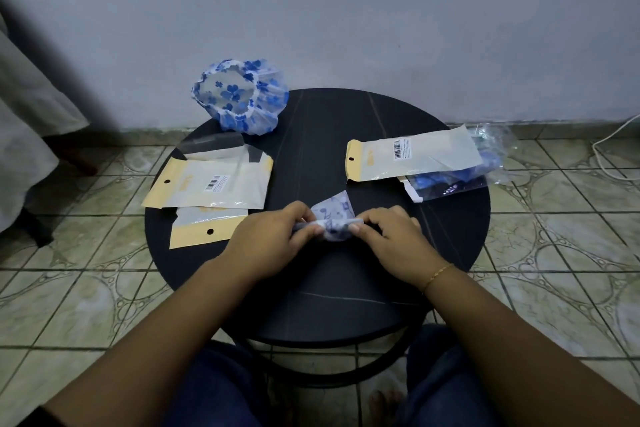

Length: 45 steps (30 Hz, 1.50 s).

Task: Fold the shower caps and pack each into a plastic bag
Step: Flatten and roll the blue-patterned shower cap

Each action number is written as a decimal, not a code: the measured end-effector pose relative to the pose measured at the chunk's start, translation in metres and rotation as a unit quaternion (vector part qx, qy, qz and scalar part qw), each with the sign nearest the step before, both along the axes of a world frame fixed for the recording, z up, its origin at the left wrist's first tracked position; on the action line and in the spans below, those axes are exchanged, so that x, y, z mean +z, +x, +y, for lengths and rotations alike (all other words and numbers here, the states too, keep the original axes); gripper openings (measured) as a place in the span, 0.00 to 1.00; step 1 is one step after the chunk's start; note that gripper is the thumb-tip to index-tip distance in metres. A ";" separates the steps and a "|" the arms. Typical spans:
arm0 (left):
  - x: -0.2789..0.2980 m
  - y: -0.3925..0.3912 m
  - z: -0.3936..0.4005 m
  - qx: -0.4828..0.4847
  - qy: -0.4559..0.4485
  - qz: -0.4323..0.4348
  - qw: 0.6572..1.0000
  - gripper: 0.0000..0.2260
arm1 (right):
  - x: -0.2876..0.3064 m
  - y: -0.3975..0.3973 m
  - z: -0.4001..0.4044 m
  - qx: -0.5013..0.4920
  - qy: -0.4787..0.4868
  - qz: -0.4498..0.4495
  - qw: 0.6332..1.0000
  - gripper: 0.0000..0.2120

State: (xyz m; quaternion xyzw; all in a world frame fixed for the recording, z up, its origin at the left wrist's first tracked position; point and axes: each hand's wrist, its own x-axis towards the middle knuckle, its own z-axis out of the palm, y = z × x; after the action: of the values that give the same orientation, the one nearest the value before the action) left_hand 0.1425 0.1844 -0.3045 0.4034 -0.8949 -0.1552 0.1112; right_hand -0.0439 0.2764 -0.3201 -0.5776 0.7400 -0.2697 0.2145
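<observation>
We find no text that can actually be read. On the counter (pixel 311 305), the plastic bag at nine o'clock (pixel 211 189) carries a white sticker (pixel 217 183) with a barcode and some lines of fine print, all too small to make out. The plastic bag at two o'clock (pixel 415 158) bears a like barcode sticker (pixel 401 148), its print equally illegible. Each bag's tan header strip shows a faint pale mark, perhaps a brand logo, but we cannot tell its letters. The header of the third bag at eight o'clock (pixel 204 229) shows none.
</observation>
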 end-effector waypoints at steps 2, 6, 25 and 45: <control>-0.002 -0.004 -0.002 0.009 -0.021 -0.014 1.000 0.11 | -0.005 0.001 -0.007 -0.009 0.006 0.022 1.000 0.14; -0.015 -0.009 -0.008 -0.036 -0.216 0.019 0.975 0.13 | -0.015 0.001 -0.019 -0.036 0.009 0.075 0.996 0.18; -0.011 -0.025 -0.022 -0.027 -0.068 0.036 0.997 0.13 | -0.013 -0.003 -0.033 -0.031 -0.077 0.046 0.995 0.13; -0.038 -0.043 0.001 -0.061 -0.059 -0.103 0.991 0.30 | -0.022 0.033 -0.026 0.066 0.022 0.135 0.988 0.38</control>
State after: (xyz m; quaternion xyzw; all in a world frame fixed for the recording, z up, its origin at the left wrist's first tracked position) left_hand 0.0994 0.1853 -0.3428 0.3549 -0.9320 -0.0666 0.0325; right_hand -0.0106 0.2505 -0.3424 -0.6512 0.7283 -0.1584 0.1430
